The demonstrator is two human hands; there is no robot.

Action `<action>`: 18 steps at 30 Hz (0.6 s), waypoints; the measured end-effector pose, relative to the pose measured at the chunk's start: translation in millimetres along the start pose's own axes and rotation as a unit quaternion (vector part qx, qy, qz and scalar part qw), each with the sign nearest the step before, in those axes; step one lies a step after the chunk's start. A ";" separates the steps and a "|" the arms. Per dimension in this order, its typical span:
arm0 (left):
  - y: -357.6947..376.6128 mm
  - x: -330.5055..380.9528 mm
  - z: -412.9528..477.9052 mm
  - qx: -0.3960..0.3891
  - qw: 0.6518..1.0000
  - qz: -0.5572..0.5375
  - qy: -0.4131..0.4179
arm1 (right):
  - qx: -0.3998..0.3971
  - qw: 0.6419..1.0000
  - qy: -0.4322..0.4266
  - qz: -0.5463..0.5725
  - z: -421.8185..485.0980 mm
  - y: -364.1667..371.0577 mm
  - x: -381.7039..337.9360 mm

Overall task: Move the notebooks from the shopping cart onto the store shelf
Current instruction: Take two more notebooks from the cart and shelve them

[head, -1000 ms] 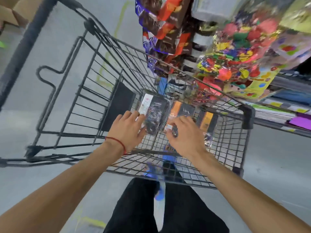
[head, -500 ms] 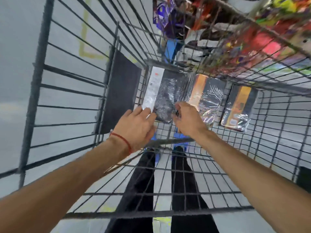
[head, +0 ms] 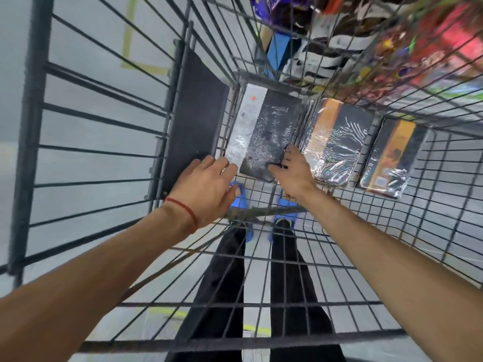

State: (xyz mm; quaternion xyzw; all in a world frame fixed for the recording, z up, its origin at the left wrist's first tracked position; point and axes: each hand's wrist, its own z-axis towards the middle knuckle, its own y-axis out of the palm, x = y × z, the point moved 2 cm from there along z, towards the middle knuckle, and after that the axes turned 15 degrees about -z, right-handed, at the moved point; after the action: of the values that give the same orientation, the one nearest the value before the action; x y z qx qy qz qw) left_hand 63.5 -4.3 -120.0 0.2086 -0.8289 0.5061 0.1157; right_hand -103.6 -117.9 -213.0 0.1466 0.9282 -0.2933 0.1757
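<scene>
I look down into a wire shopping cart (head: 104, 118). Three shrink-wrapped notebooks lie flat on its mesh floor. The nearest is a black notebook with a white strip (head: 264, 131). To its right lie a black-and-orange notebook (head: 337, 142) and a second black-and-orange one (head: 392, 155). My left hand (head: 206, 189) grips the near left corner of the white-strip notebook, fingers on top and thumb at the edge. My right hand (head: 292, 173) pinches its near right corner. The store shelf (head: 444, 43) shows blurred beyond the cart's far right wall.
A black flap panel (head: 193, 118) leans against the cart's left wall beside the notebooks. Colourful packaged goods hang on the shelf outside the cart. My black trousers and blue shoes (head: 241, 197) show through the mesh over the grey floor.
My head has moved lower and closer into the cart. Both hands have shifted from above the notebooks onto the near corners of the white-strip notebook.
</scene>
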 end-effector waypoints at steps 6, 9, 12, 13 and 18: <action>1.7 -2.0 0.8 -0.004 1.000 0.011 0.003 | -0.006 0.999 0.029 0.044 7.6 -1.7 -2.7; 3.3 -1.5 1.2 -0.006 1.000 0.010 0.002 | 0.008 0.997 0.036 0.068 9.8 -1.6 -4.1; 3.8 -0.7 1.9 -0.008 1.000 0.015 0.002 | 0.038 0.997 0.031 0.066 10.5 -1.5 -5.5; 3.9 -0.7 1.7 -0.008 1.000 0.016 0.003 | 0.047 0.997 0.020 0.055 10.9 -1.7 -4.8; 3.8 -1.2 1.0 -0.016 1.000 0.019 0.002 | -0.010 0.995 0.034 0.091 3.5 -0.6 -8.9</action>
State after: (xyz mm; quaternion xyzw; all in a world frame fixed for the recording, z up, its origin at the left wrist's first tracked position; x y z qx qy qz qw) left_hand 62.8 -3.4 -124.0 0.1902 -0.8402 0.4956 0.1107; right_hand -95.1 -122.0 -211.7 0.2386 0.9194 -0.2615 0.1717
